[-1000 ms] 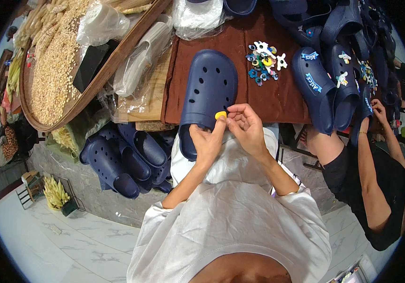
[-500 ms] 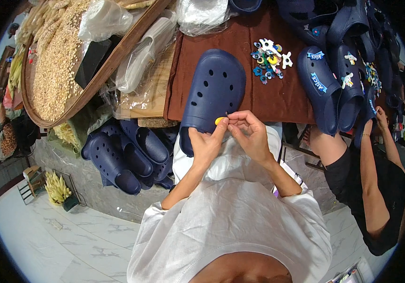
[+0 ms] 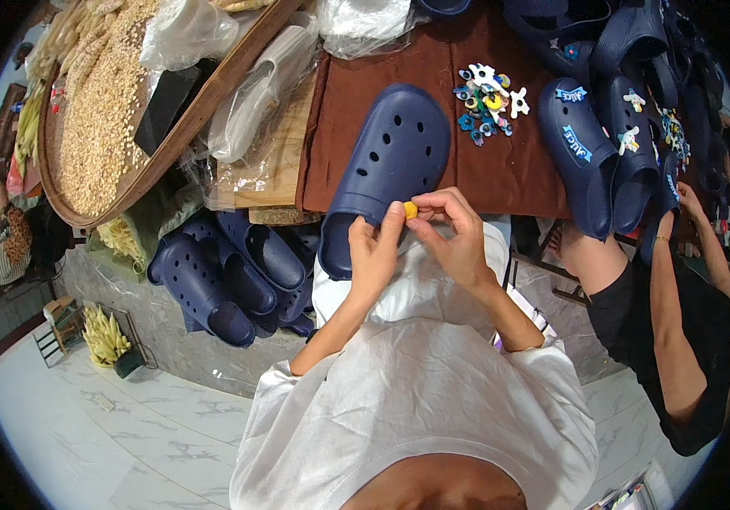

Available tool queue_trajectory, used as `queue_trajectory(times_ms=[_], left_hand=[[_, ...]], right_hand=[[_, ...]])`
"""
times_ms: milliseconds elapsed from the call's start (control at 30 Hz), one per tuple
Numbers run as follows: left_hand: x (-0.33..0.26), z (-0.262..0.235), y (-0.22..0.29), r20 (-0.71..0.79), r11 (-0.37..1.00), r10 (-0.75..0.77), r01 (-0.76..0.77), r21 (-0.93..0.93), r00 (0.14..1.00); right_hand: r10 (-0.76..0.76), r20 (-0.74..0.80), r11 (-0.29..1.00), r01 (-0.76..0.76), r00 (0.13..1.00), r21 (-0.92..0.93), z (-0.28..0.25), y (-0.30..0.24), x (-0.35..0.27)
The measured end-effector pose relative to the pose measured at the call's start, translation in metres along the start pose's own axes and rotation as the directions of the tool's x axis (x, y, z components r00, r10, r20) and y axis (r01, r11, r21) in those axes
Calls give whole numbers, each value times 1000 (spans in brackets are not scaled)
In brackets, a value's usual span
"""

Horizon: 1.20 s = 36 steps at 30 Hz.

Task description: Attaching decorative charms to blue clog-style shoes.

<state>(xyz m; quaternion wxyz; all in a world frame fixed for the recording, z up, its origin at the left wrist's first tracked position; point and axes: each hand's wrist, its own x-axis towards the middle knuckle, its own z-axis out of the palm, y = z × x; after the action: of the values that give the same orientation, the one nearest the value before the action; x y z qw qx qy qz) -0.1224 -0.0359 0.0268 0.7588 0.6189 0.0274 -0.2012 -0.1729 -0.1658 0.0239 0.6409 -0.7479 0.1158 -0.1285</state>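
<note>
A navy clog [image 3: 394, 140] with round vent holes lies on the brown cloth, its toe pointing away and its heel opening toward me. Over its near right side, my left hand [image 3: 373, 255] and my right hand [image 3: 458, 242] meet at a small yellow shoe charm [image 3: 411, 210]. The right thumb and forefinger pinch the charm, and the left thumb and fingertip press against its other side. My left hand's lower fingers are partly hidden at the clog's opening. Beyond my right hand sits a pile of colourful shoe charms [image 3: 488, 102].
Decorated navy clogs [image 3: 576, 157] stand at the right, where another person's hand [image 3: 688, 200] handles one. At left are a woven tray of grain [image 3: 101, 127], a grey clog in clear plastic [image 3: 263, 98] and more navy clogs [image 3: 203, 280] below the table edge.
The yellow charm has shifted slightly right, from the left thumb tip to between both hands' fingertips, and has turned. The clog has tilted a little to the right.
</note>
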Motion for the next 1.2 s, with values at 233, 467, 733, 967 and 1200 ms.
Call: queue_trajectory(times_ms=[233, 467, 733, 967, 1200], left_hand=[[-4, -9, 5, 34, 998, -63, 63, 6, 997], [-5, -11, 1, 59, 999, -31, 29, 31, 998], [1, -4, 7, 43, 997, -61, 59, 51, 997], [24, 1, 20, 60, 925, -251, 258, -281, 966], [32, -8, 17, 213, 848, -270, 336, -410, 939]], right_hand=[[49, -16, 999, -50, 999, -17, 2, 2, 0], [55, 14, 995, -53, 998, -84, -4, -6, 4], [51, 4, 998, -51, 999, -40, -2, -6, 12], [90, -66, 996, -89, 994, 20, -17, 9, 18], [-106, -318, 864, -72, 942, -499, -86, 35, 59]])
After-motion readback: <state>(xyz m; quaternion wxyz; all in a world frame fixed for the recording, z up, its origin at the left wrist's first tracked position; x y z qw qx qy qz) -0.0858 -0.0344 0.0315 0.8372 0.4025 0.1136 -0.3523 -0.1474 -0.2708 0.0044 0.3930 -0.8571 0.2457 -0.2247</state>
